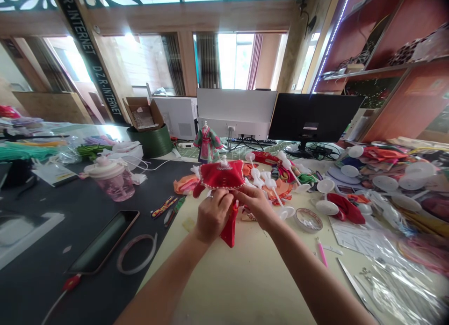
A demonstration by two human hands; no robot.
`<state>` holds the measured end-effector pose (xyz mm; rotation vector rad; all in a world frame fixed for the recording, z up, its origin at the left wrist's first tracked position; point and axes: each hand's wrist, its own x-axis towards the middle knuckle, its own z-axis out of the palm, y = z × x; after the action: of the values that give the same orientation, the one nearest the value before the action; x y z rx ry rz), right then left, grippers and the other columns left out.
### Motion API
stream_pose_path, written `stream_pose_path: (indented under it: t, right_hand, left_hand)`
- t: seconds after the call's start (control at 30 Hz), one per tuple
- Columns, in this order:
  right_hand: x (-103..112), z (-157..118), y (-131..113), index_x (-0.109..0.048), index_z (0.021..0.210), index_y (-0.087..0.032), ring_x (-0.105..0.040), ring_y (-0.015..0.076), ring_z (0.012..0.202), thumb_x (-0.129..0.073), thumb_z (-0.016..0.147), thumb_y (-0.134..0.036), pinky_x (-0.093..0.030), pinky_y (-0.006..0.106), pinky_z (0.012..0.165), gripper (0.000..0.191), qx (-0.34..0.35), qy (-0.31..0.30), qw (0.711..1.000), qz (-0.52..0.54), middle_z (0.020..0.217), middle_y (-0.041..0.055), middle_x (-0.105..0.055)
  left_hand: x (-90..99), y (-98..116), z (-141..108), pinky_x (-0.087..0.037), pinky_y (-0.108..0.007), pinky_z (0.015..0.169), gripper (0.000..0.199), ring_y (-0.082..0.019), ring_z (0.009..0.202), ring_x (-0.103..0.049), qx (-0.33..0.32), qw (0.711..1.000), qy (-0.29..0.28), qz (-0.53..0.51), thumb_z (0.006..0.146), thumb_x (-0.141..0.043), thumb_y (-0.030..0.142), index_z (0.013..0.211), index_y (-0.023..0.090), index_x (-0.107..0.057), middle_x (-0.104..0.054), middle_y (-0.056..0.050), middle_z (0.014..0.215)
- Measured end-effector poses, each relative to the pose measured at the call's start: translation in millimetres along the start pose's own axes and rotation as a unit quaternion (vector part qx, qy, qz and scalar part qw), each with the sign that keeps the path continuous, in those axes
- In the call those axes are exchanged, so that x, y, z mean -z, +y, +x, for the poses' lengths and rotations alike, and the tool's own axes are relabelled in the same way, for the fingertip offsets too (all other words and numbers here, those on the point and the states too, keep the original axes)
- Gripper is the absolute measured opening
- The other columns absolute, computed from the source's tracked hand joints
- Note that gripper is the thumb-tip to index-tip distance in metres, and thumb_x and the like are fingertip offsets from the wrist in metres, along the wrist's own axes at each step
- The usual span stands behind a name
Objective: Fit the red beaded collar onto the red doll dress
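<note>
Fingers [221, 199] of both hands press closed on a red doll garment [220, 175] edged with white beads, the left hand [212, 216] and right hand [255, 205] meeting at its front, perhaps to keep the cloth centred and taut. Its red lower panel [229, 229] hangs between them, above the pale bench [245, 278], leaving it free of the surface. Just beyond stands a dressed doll figure [207, 143]; white doll stands [326, 205] lie among fabric scraps nearby.
</note>
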<state>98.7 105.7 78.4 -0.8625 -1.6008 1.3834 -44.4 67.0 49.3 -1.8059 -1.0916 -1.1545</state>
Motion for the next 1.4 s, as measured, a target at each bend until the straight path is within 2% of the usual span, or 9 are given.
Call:
stream_pose_path:
  t: [0.07, 0.27, 0.47, 0.73, 1.0, 1.2, 1.4]
  right_hand:
    - [0, 1, -1, -0.067, 0.071, -0.016, -0.047, 0.0107, 0.058, -0.068, 0.070, -0.036, -0.035, 0.023, 0.054, 0.020, -0.030, -0.012, 0.998, 0.055, 0.061, -0.0018, -0.057]
    - [-4, 6, 0, -0.063, 0.066, -0.017, -0.047, 0.0096, 0.057, -0.068, 0.065, -0.035, -0.037, 0.023, 0.055, 0.019, -0.016, 0.016, 0.995, 0.102, 0.060, -0.0026, -0.057]
    - [-10, 8, 6, -0.055, 0.064, -0.019, -0.037, 0.0070, 0.046, -0.063, 0.064, -0.034, -0.028, 0.021, 0.045, 0.017, -0.009, 0.075, 0.990, 0.119, 0.049, -0.0063, -0.046]
    - [-12, 11, 12, -0.054, 0.066, -0.019, -0.036, 0.0071, 0.044, -0.063, 0.064, -0.038, -0.026, 0.021, 0.042, 0.021, -0.004, 0.108, 0.988, 0.108, 0.049, -0.0061, -0.045]
    - [-18, 11, 18, -0.056, 0.071, -0.019, -0.041, 0.0098, 0.049, -0.061, 0.069, -0.039, -0.031, 0.023, 0.045, 0.020, 0.027, 0.138, 0.988, 0.070, 0.053, -0.0044, -0.050]
    - [-21, 13, 22, -0.055, 0.069, -0.020, -0.043, 0.0105, 0.050, -0.062, 0.070, -0.041, -0.033, 0.024, 0.047, 0.023, 0.039, 0.141, 0.987, 0.071, 0.055, -0.0037, -0.052]
    - [-25, 13, 23, -0.053, 0.067, -0.020, -0.041, 0.0092, 0.048, -0.063, 0.069, -0.039, -0.030, 0.024, 0.047, 0.021, 0.026, 0.161, 0.979, 0.122, 0.053, -0.0052, -0.050]
  left_hand:
    - [0.6, 0, 1, -0.052, -0.024, 0.067, 0.008, -0.016, 0.074, -0.065, -0.005, 1.000, 0.003, 0.003, 0.088, -0.052, 0.012, 0.089, 0.015, -0.059, -0.066, -0.007, 0.083]
    - [0.7, -2, -1, -0.053, -0.024, 0.068, 0.013, -0.016, 0.078, -0.066, -0.004, 1.000, -0.012, -0.006, 0.089, -0.049, 0.013, 0.094, 0.015, -0.061, -0.068, -0.007, 0.088]
    - [4.3, -3, -2, -0.053, -0.027, 0.072, 0.015, -0.019, 0.083, -0.067, -0.013, 1.000, -0.007, -0.018, 0.088, -0.051, 0.011, 0.097, 0.015, -0.062, -0.070, -0.008, 0.093]
    - [15.3, -7, -6, -0.053, -0.028, 0.072, 0.016, -0.019, 0.084, -0.066, -0.025, 0.999, -0.036, -0.032, 0.086, -0.052, 0.009, 0.095, 0.016, -0.063, -0.070, -0.008, 0.095]
    - [14.9, -11, -11, -0.052, -0.037, 0.087, 0.016, -0.021, 0.096, -0.061, 0.008, 0.998, -0.036, -0.042, 0.086, -0.051, 0.009, 0.094, 0.018, -0.062, -0.068, -0.008, 0.103]
    - [16.8, -14, -15, -0.051, -0.036, 0.086, 0.014, -0.021, 0.095, -0.060, 0.030, 0.997, -0.040, -0.062, 0.085, -0.052, 0.008, 0.093, 0.017, -0.059, -0.067, -0.009, 0.102]
    - [19.7, -15, -16, -0.051, -0.035, 0.084, 0.011, -0.020, 0.093, -0.060, 0.058, 0.996, -0.025, -0.069, 0.085, -0.053, 0.008, 0.090, 0.017, -0.057, -0.065, -0.009, 0.098]
